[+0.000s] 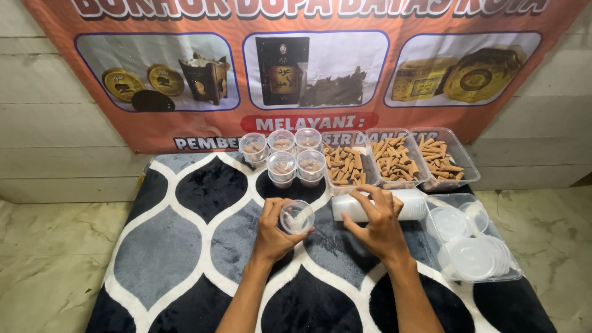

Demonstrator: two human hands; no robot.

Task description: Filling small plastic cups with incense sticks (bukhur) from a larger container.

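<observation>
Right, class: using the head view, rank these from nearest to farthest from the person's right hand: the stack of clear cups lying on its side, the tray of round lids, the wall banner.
From the right hand:
1. Stack of clear cups, touching its fingers.
2. Tray of round lids, to its right.
3. Wall banner, far behind.

Five filled cups [282, 152], three trays [394, 161]

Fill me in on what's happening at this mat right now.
A person sits at a patterned mat. The left hand holds a small clear cup, which looks empty. The right hand rests on a sleeve of stacked cups lying on its side. Behind them stand five filled cups with lids on and three clear trays of brown cones. A tray of clear lids sits at the right.
</observation>
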